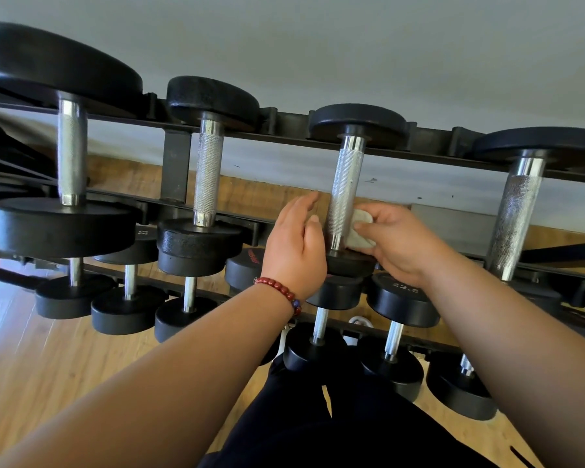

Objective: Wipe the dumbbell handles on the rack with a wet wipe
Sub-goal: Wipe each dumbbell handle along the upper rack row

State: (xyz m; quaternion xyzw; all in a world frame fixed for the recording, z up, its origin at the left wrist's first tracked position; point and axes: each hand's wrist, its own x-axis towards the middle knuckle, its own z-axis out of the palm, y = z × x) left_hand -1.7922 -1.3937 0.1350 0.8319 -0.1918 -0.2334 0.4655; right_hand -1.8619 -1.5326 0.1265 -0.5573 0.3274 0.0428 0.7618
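Several black dumbbells with knurled steel handles lie across the top tier of a black rack (284,119). My right hand (399,244) pinches a folded whitish wet wipe (358,231) against the lower right side of the third dumbbell's handle (343,187). Just left of that handle is my left hand (294,244), fingers straight and relaxed, holding nothing; whether it touches the handle is unclear. Three more top-tier handles stand at the far left (71,150), left of centre (208,177) and right (517,211).
Lower tiers hold several smaller dumbbells, one marked 22.5 (404,298) below my right wrist. A pale wall (318,45) runs behind the rack. Wooden floor (31,359) lies at the lower left. My dark trousers (318,427) fill the bottom centre.
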